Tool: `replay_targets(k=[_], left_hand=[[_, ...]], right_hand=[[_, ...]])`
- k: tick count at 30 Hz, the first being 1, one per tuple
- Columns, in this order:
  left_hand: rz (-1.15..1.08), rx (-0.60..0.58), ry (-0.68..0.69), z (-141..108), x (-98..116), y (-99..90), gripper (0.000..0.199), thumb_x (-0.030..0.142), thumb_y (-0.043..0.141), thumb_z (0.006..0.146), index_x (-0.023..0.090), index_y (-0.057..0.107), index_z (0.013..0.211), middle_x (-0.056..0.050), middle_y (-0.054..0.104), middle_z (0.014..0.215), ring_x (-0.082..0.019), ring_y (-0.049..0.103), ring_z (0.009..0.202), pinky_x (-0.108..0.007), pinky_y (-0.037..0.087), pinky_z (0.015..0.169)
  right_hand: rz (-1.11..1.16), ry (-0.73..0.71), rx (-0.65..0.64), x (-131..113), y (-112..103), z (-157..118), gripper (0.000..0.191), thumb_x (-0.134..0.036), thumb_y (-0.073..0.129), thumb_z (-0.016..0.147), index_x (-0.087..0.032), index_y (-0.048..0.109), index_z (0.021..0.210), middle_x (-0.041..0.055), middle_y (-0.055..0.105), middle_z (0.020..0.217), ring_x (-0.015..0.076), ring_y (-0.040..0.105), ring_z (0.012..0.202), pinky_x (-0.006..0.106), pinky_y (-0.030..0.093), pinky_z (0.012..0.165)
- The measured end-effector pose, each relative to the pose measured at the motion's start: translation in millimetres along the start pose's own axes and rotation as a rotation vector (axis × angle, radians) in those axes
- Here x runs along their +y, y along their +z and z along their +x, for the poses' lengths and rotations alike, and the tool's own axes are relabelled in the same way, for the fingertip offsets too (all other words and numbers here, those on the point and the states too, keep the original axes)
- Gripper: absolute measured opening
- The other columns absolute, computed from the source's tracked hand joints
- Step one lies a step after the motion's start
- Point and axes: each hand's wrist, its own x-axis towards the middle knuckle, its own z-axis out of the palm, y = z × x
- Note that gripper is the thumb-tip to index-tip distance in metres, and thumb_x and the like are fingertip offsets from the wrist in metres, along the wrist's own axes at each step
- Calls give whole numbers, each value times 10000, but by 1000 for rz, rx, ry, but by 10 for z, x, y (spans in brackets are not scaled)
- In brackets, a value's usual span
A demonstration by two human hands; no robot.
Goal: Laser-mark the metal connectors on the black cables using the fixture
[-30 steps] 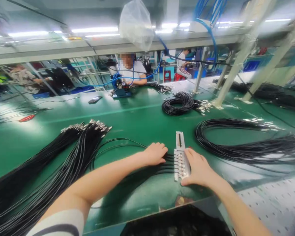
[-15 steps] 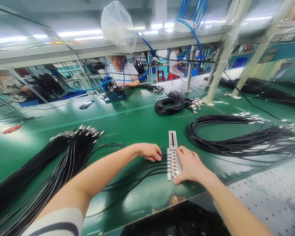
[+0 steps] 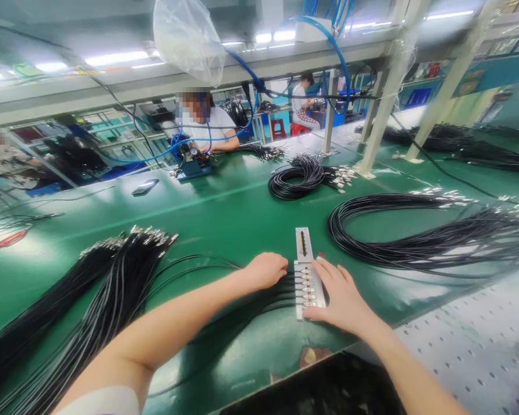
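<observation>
A silver metal fixture (image 3: 311, 288) with a row of slots lies on the green bench, with several metal cable ends set side by side in it. Black cables (image 3: 281, 298) run leftward out of these slots. My right hand (image 3: 343, 297) grips the fixture from its right side, thumb at the near end and fingers toward the far end. Just left of the fixture's upper slots, my left hand (image 3: 266, 271) is closed in a pinch on a black cable; its fingertips are partly hidden. A slotted plate (image 3: 303, 245) joins the fixture's far end.
Thick black cable bundles (image 3: 132, 271) lie at left. A looped bundle (image 3: 372, 248) sits at right, and a coil (image 3: 298, 178) farther back. A phone (image 3: 145, 187), a blue bench machine (image 3: 192, 161) and a co-worker (image 3: 211, 124) are across the bench. Posts (image 3: 387, 98) rise at right.
My left hand has moved closer to the fixture, its fingers now turned downward. My right thumb has shifted onto the fixture's near end. The view has shifted slightly.
</observation>
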Motion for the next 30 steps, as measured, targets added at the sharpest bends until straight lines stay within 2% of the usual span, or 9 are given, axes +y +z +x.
replay_targets(k=[5, 7, 10, 16, 24, 27, 30], left_hand=[[156, 132, 140, -18, -98, 176, 199, 227, 363, 907, 163, 549, 873, -57, 573, 891, -188, 536, 870, -301, 431, 790], [218, 189, 188, -10, -142, 243, 211, 222, 339, 918, 164, 535, 864, -47, 552, 861, -173, 518, 834, -278, 430, 751], [268, 212, 246, 13, -171, 307, 194, 179, 331, 911, 165, 515, 850, -38, 532, 822, -166, 490, 780, -267, 418, 698], [253, 264, 361, 55, -206, 372, 196, 137, 330, 892, 163, 485, 776, -41, 512, 786, -166, 444, 735, -267, 393, 644], [172, 323, 366, 86, -219, 469, 230, 116, 301, 878, 163, 474, 735, -51, 504, 765, -170, 430, 720, -277, 401, 641], [186, 310, 340, 104, -183, 448, 219, 130, 308, 879, 163, 485, 754, -53, 520, 785, -173, 453, 746, -279, 414, 664], [204, 231, 282, 93, -160, 320, 198, 164, 327, 889, 173, 505, 802, -47, 555, 824, -172, 503, 792, -277, 428, 701]], right_hand=[[-94, 33, 242, -222, 197, -67, 625, -558, 455, 803, -192, 418, 1309, 167, 398, 1343, 320, 309, 1272, 524, 249, 1019], [-125, 48, 305, -299, 262, -34, 552, -505, 436, 837, -176, 461, 1279, 181, 414, 1319, 349, 327, 1252, 525, 305, 985], [-145, 57, 363, -358, 319, 16, 503, -448, 440, 849, -154, 494, 1253, 193, 418, 1293, 370, 349, 1227, 519, 358, 953], [-147, 48, 374, -377, 338, 18, 477, -412, 435, 856, -151, 500, 1250, 198, 391, 1311, 377, 321, 1246, 542, 372, 952], [-136, 43, 331, -411, 316, 20, 477, -393, 440, 853, -142, 496, 1255, 207, 378, 1340, 392, 287, 1269, 575, 358, 956], [-123, 43, 328, -404, 328, 22, 465, -373, 434, 858, -146, 494, 1260, 203, 373, 1342, 390, 286, 1271, 563, 346, 972], [-34, 56, 307, -328, 291, 3, 478, -346, 380, 878, -165, 421, 1318, 176, 364, 1365, 352, 284, 1287, 545, 327, 1000]])
